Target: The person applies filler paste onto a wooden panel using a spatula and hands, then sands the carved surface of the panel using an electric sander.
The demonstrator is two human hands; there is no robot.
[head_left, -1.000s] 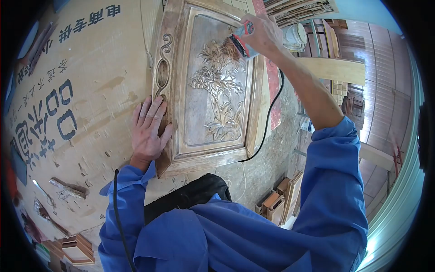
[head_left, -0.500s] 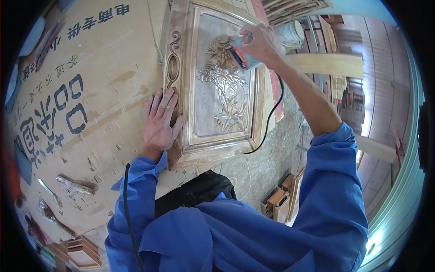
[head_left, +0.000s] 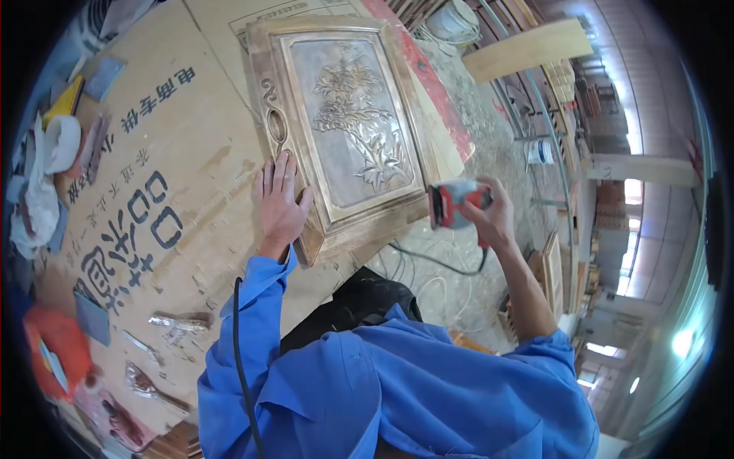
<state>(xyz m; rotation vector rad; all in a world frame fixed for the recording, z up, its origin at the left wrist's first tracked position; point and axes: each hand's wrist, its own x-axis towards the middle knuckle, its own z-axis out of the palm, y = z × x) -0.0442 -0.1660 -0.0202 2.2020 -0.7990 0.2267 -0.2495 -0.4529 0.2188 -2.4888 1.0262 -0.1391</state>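
A carved wooden door panel (head_left: pixel 306 145), with raised flowers and leaves inside a moulded frame, lies on a cardboard-covered table. My left hand (head_left: pixel 283 203) rests flat on its left edge, below the oval carving, fingers spread. My right hand (head_left: pixel 493 214) is wrapped round a red and grey electric sander (head_left: pixel 453 205). The sander is at the panel's lower right edge, its pad turned toward the frame; whether it touches the wood I cannot tell. A black cord (head_left: pixel 440 264) runs from the sander toward my body.
Printed cardboard (head_left: pixel 206 153) covers the table. Brushes (head_left: pixel 157 386) and a plastic-wrapped tool (head_left: pixel 180 323) lie at the lower left, near a red bag (head_left: pixel 57 344). White buckets (head_left: pixel 455 23), planks (head_left: pixel 527 50) and racks stand on the right. Loose cord lies on the floor.
My right hand has brought the sander from the carved flowers down and right to the panel's lower right edge. My left hand stays on the left edge. The view has shifted.
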